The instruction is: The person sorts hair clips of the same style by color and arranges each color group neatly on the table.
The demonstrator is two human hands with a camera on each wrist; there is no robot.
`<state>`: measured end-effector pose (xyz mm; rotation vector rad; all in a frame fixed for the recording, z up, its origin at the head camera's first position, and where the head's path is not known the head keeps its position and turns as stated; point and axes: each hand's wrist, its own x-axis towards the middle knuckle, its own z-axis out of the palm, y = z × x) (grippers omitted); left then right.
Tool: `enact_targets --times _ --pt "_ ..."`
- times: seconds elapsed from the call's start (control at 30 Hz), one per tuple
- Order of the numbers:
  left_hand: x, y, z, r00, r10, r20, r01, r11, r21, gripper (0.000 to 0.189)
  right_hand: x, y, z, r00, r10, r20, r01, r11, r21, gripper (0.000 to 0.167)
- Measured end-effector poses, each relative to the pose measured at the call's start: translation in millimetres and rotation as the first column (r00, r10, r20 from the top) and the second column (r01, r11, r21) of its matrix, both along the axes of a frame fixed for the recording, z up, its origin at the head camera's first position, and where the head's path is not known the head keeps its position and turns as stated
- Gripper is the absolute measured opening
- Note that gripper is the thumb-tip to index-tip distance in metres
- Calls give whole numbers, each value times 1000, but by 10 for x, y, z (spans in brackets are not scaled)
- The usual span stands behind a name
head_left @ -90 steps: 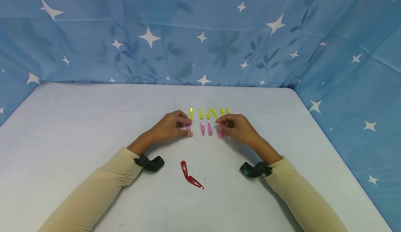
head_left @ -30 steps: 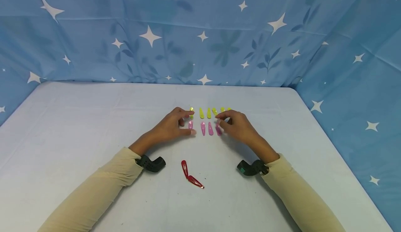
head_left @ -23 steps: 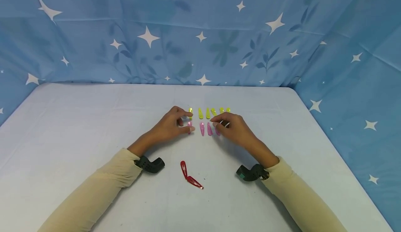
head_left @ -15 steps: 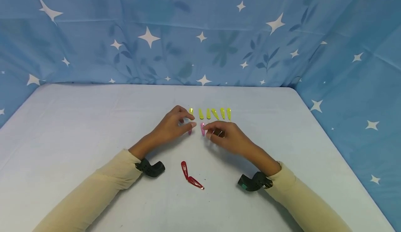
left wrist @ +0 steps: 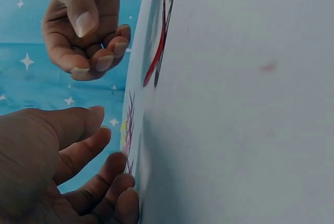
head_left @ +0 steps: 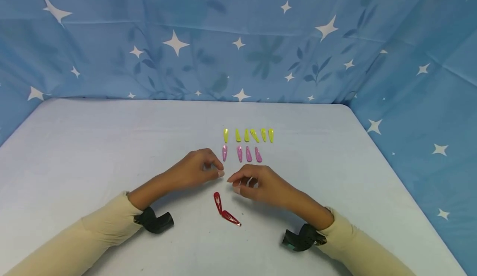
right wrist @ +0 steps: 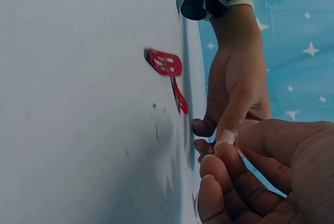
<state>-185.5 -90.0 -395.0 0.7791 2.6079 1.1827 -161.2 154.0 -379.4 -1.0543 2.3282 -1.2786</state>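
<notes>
Two red hair clips, an upper one (head_left: 218,202) and a lower one (head_left: 231,218), lie end to end on the white table. My left hand (head_left: 195,168) hovers up and left of them, fingers loosely curled around nothing. Just right of the clips is my right hand (head_left: 262,185), also loosely curled, with nothing held. Beyond the hands runs a row of pink hair clips (head_left: 239,154), with a row of yellow hair clips (head_left: 237,135) behind it. In the left wrist view, a gap shows between the left thumb and fingers (left wrist: 107,166).
The white table (head_left: 112,143) ends at a blue curtain (head_left: 208,40) with white stars, which also runs along the right side. A black wrist camera (head_left: 154,221) sits on the left sleeve, another wrist camera (head_left: 303,238) on the right one.
Both hands have left the pink row and drawn back toward the red clips. The leftmost and rightmost pink clips, earlier partly covered by fingers, now show whole. The red clips have stayed put.
</notes>
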Motion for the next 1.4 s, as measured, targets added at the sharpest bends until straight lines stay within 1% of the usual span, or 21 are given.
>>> enact_targets --times 0.1,0.23,0.33,0.43,0.57,0.67,0.77,0.9,1.07,1.2,1.4 --pt "68 -44 11 999 -14 41 14 1000 16 12 44 -26 -10 999 30 11 -30 1000 6 26" --pt "132 -67 31 994 -57 94 53 997 47 18 95 -44 -21 998 48 28 -48 998 28 27" --pt "177 -81 48 987 -94 132 85 994 70 21 128 -53 -43 997 58 57 -60 998 35 25" --pt "220 -101 61 979 -110 172 95 991 89 23 151 -64 -76 994 75 76 -78 996 34 23" --pt "252 -113 56 966 -133 223 110 987 115 26 172 -78 -102 993 95 71 -97 995 30 22" --pt "263 -102 34 959 -153 240 123 983 134 27 192 -83 -101 993 105 57 -107 994 35 23" --pt "279 -93 21 958 -152 242 121 983 138 28 214 -88 -94 992 122 40 -124 991 44 23" --pt "302 -91 20 963 -132 235 106 987 121 29 228 -96 -83 988 152 11 -152 986 63 23" --pt "335 -86 8 972 -112 206 94 991 93 27 223 -79 -89 985 169 -11 -168 982 86 26" --pt "370 -91 -2 981 -109 162 97 992 84 24 220 -96 -112 984 177 -15 -175 980 91 28" --pt "374 -65 -29 990 -111 89 107 993 57 23 229 -115 -136 984 175 -29 -171 980 103 28"
